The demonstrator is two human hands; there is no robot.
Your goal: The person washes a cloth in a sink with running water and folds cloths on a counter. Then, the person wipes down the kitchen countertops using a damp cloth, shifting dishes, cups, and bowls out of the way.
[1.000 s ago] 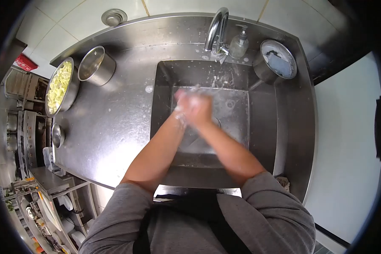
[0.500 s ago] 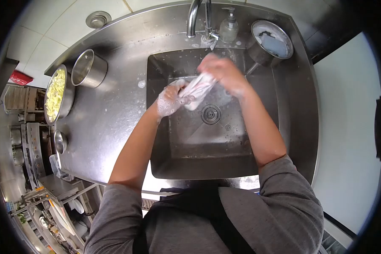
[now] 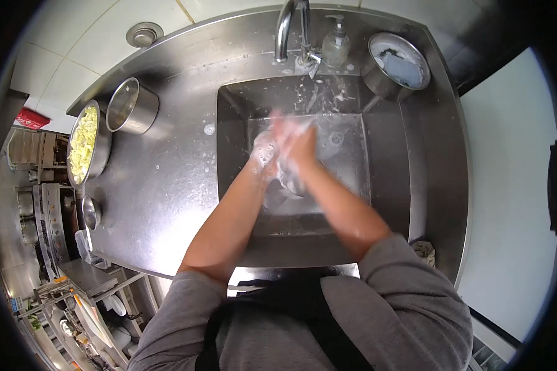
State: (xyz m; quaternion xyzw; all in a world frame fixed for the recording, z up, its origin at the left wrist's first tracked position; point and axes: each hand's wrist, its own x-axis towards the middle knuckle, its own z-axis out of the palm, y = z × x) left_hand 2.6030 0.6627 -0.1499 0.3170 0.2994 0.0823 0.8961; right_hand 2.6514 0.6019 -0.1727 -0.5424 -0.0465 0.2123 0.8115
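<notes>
Both soapy hands are close together over the steel sink [image 3: 387,185], smeared by motion. Between them they grip a wet white cloth [image 3: 292,183], whose lower end hangs toward the sink floor. Foam covers the back of my left hand [image 3: 265,149], which is closed on the cloth. My right hand [image 3: 301,143] presses against the left with the cloth bunched in it. Most of the cloth is hidden by the fingers. Suds streak the sink's far wall.
Behind the sink stand a faucet [image 3: 283,34] and a soap pump bottle [image 3: 335,49]. A handled pot [image 3: 384,83] with suds and a bluish sponge [image 3: 403,69] is at the right. Left are a steel pot [image 3: 143,111], a bowl of chopped yellow-green vegetables [image 3: 100,151] and a small bowl [image 3: 91,212].
My right hand has come left and down to meet my left hand, which moved slightly right. The cloth, stretched between them before, is now bunched. Fresh suds have splashed on the far wall.
</notes>
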